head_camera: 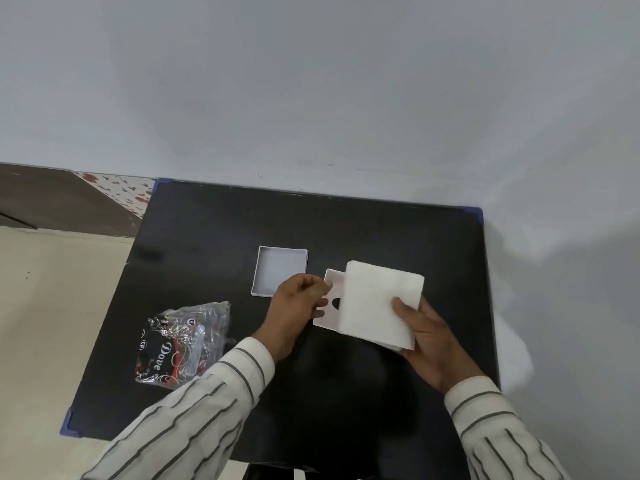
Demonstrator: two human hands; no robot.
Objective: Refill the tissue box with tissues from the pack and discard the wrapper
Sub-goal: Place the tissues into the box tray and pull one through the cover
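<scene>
A white square stack of tissues [379, 303] is held above the black table [214, 244] by my right hand [427, 337], thumb on top and fingers underneath. Under the stack's left side lies the white tissue box lid [329, 315] with its dark slot showing; my left hand [298, 306] grips the lid's left edge. The open white box base [280, 270] lies on the table just behind my left hand, with nothing inside it. The crumpled clear and black plastic wrapper [180, 344] lies at the table's front left.
The table stands against a pale wall at the back and right. Its blue corner guards [476, 213] mark the edges. To the left the table drops off to a beige floor [45, 306].
</scene>
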